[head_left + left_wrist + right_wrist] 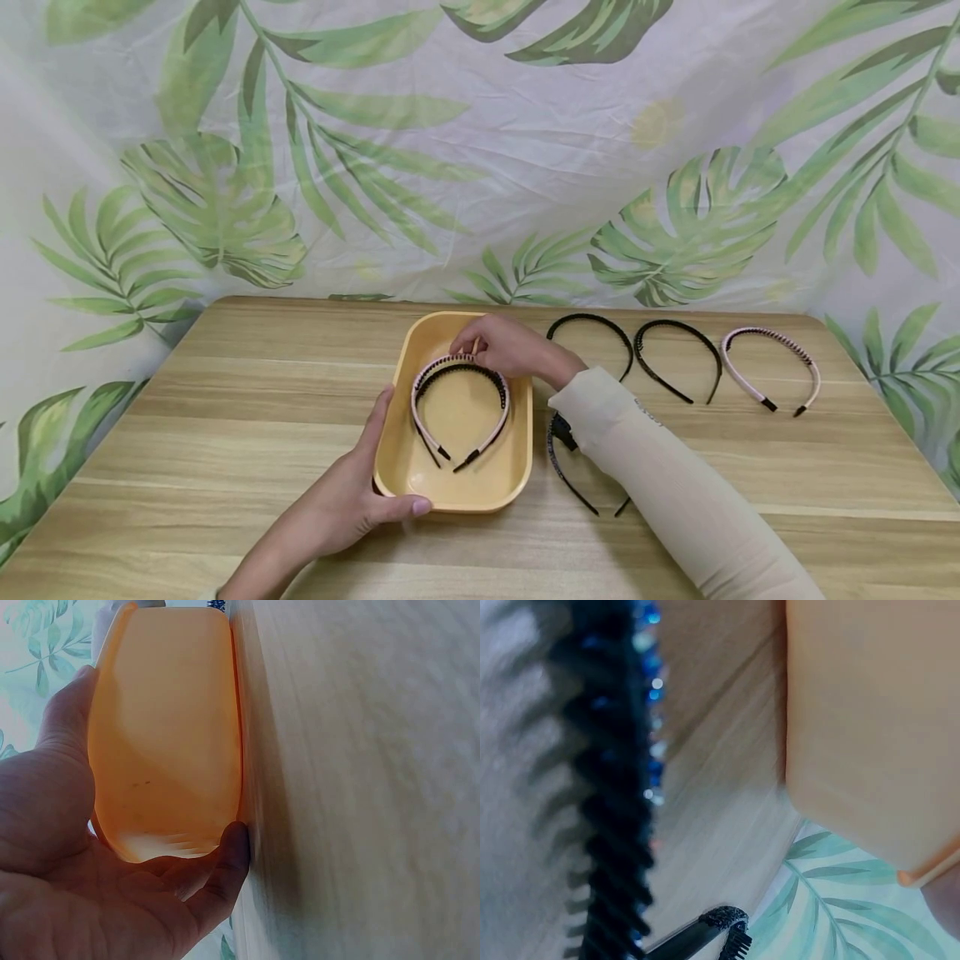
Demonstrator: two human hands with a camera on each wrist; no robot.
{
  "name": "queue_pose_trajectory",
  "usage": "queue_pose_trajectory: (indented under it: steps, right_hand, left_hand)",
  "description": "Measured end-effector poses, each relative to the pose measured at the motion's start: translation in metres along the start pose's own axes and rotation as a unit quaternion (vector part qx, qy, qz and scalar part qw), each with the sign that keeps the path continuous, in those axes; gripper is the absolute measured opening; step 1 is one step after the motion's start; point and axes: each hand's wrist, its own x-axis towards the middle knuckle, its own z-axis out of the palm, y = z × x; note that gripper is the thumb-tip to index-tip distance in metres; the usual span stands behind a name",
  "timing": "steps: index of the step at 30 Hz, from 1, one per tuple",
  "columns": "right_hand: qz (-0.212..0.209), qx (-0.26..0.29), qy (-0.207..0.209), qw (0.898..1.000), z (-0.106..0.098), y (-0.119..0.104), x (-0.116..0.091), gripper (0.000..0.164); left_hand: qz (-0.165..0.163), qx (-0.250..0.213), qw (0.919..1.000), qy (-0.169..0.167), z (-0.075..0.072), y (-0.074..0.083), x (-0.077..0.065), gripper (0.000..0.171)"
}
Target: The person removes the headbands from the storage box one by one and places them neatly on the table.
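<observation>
A yellow plastic box (465, 507) stands on the table, with a pink headband (415, 408) and a black headband (480, 369) lying overlapped inside. My left hand (348, 492) grips the box by its near left side, thumb at the front corner. In the left wrist view its fingers wrap the end wall of the box (169, 712). My right hand (510, 346) reaches over the far rim and pinches the toothed top of the pink headband; the fingertips are partly hidden. Under the right sleeve lies a headband with blue stones (622, 787), large in the right wrist view.
To the right of the box, a black headband (592, 316), another black headband (678, 323) and a pink headband (813, 375) lie in a row on the wooden table (247, 400). The right forearm crosses above the near right. A leaf-patterned cloth (525, 167) hangs behind.
</observation>
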Motion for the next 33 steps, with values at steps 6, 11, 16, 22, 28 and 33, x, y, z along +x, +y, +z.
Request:
queue_pose_trajectory:
  steps: [6,11,16,22,28,33]
  right_hand:
    - [0.003,0.011,0.0,1.0,-0.001,-0.002,-0.001,0.038]
    - [0.002,0.018,0.005,1.0,-0.003,-0.002,0.0,0.037]
    - [-0.006,0.012,0.003,1.0,-0.006,-0.004,0.0,0.035]
    - [0.0,0.004,0.006,1.0,-0.011,-0.006,-0.004,0.036]
    - [0.003,0.006,0.017,1.0,-0.016,-0.009,-0.009,0.036]
    - [-0.004,0.011,0.026,1.0,-0.02,-0.011,-0.014,0.037]
  left_hand:
    - [-0.006,0.002,1.0,-0.001,0.0,0.0,0.0,0.133]
    - [-0.004,0.005,1.0,0.0,-0.002,0.001,0.0,0.134]
    - [-0.001,0.014,0.9999,0.0,-0.003,0.0,0.0,0.135]
    - [-0.008,0.01,0.9999,-0.002,-0.002,0.0,0.0,0.134]
    - [-0.005,0.012,0.9999,-0.002,-0.003,0.001,0.0,0.134]
    - [-0.008,0.018,0.9998,-0.005,-0.003,0.001,0.0,0.135]
